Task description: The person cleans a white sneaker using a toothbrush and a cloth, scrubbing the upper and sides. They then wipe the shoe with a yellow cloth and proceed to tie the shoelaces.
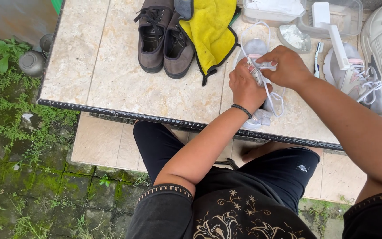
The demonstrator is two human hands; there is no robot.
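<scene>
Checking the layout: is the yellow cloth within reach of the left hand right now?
Probably yes: the left hand grips the sneaker's lace, and the cloth lies just beyond it with nothing between, though the hand is occupied.

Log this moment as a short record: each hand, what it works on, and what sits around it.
left hand: grips the white lace on the grey sneaker
right hand: pinches the same lace from above
lace: loops hang loose beside the left hand
left of sneaker: yellow cloth, brown shoes
right of sneaker: second grey sneaker, brush
surface: stone table
</scene>
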